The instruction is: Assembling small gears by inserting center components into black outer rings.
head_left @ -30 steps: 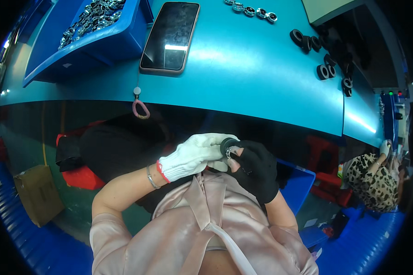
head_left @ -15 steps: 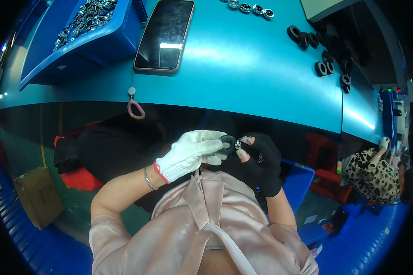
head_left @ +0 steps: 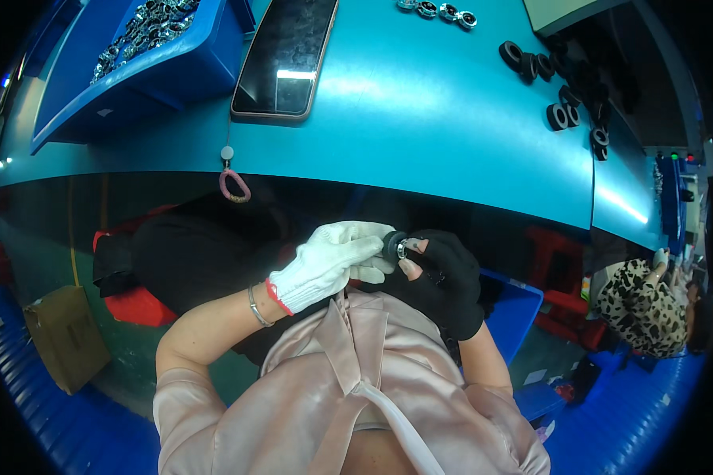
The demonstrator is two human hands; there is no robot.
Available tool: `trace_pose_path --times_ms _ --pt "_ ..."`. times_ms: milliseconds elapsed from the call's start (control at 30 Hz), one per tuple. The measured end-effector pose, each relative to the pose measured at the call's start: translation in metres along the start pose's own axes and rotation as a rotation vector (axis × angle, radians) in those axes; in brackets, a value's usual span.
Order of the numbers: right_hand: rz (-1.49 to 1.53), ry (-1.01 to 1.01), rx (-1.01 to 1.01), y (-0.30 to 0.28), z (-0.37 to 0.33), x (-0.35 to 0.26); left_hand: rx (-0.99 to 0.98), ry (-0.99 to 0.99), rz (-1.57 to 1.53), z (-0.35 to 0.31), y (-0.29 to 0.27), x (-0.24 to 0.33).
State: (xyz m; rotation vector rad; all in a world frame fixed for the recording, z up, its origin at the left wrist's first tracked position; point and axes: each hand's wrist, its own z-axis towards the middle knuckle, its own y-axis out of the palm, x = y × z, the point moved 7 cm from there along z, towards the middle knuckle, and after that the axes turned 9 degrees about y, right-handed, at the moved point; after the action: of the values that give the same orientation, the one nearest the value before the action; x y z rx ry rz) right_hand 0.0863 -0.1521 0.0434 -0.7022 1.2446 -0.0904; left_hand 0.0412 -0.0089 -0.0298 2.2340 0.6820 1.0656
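My left hand, in a white knit glove with a red cuff, is closed on a small black ring, like a toy tyre. My right hand wears a black glove with bare thumb and fingertip. Its thumb and finger pinch a small shiny chrome wheel-like piece, which sits against the black ring's right side. How far the piece goes into the ring I cannot tell. Both hands are in front of my body, below the table's near edge.
On the blue-green table lie a phone, a row of chrome pieces and several black rings. A blue bin holds many chrome pieces. A pink loop hangs at the edge. Another person sits at far right.
My right hand has moved slightly left, bringing the chrome piece against the black ring. The ring has turned in my left hand, its opening now facing more to the right.
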Motion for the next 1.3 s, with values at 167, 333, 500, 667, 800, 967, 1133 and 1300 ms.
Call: trace_pose_path --times_ms 167,333,500,667,800,967,1133,1300 --pt "-0.005 -0.007 0.032 0.005 0.000 0.000 -0.048 -0.010 0.003 -0.002 -0.005 0.002" --pt "-0.026 -0.031 -0.052 0.005 0.001 -0.002 -0.063 0.015 0.052 -0.001 0.005 0.005" --pt "-0.064 -0.051 -0.109 0.019 -0.002 0.001 -0.056 0.038 0.198 0.004 0.007 0.005" --pt "0.069 0.123 0.006 0.021 0.001 0.013 0.014 0.269 0.357 -0.002 0.014 0.022" --pt "0.074 0.122 -0.127 0.039 -0.007 0.024 0.073 0.538 0.709 -0.010 0.008 0.025" --pt "-0.161 0.001 -0.118 0.037 -0.005 0.011 -0.086 0.530 1.370 -0.014 0.029 0.047" --pt "-0.151 -0.024 -0.073 0.041 -0.006 0.008 -0.009 0.806 1.456 -0.022 0.030 0.053" --pt "-0.172 0.017 -0.117 0.039 0.011 0.001 0.011 0.602 1.038 -0.011 0.012 0.049"
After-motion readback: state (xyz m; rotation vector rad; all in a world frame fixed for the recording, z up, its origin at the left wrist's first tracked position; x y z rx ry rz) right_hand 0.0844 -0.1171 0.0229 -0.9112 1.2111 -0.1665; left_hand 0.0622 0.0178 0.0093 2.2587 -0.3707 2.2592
